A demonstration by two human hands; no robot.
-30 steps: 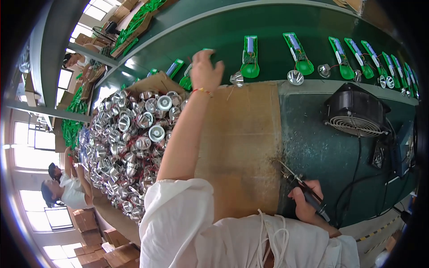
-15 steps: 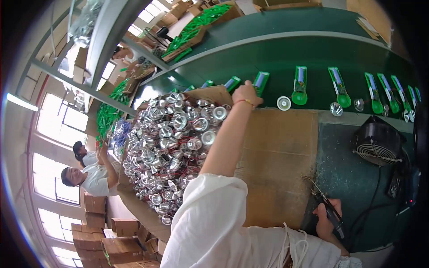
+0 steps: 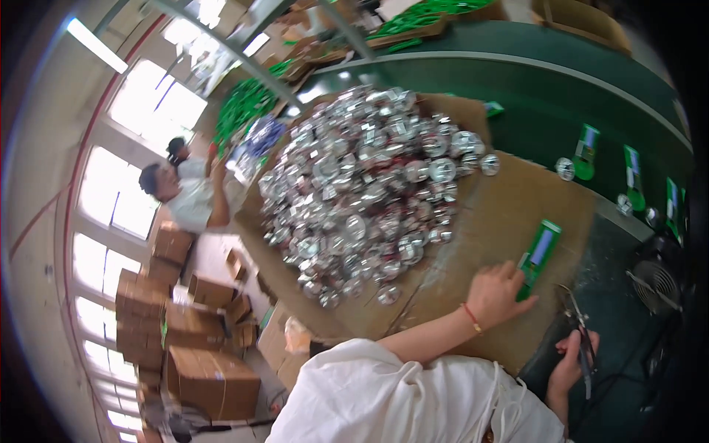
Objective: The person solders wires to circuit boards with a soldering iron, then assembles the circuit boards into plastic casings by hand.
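My left hand [image 3: 496, 297], a red band at its wrist, grips the near end of a green plastic flashlight shell [image 3: 540, 255] over the brown cardboard sheet [image 3: 487, 221]. A pale purple cylinder, probably a battery, lies inside the shell. To its right, my right hand [image 3: 570, 363] is wrapped round the dark handle of a soldering iron [image 3: 585, 353]. The iron's thin metal tip points up and away, close to the shell but apart from it. Left of my hands, a large heap of shiny round reflector cups [image 3: 362, 177] with red wires fills a cardboard box [image 3: 255, 232].
Several more green shells [image 3: 585, 151] lie on the green conveyor [image 3: 532, 96] beyond, with loose reflector cups [image 3: 565, 169] beside them. A black fan [image 3: 656, 284] stands at the right. Two people [image 3: 188, 196] sit at the far left, near stacked cartons [image 3: 210, 376].
My left hand has come back from the conveyor to the cardboard sheet, bringing a green shell. The view has swung left. My right hand still holds the soldering iron.
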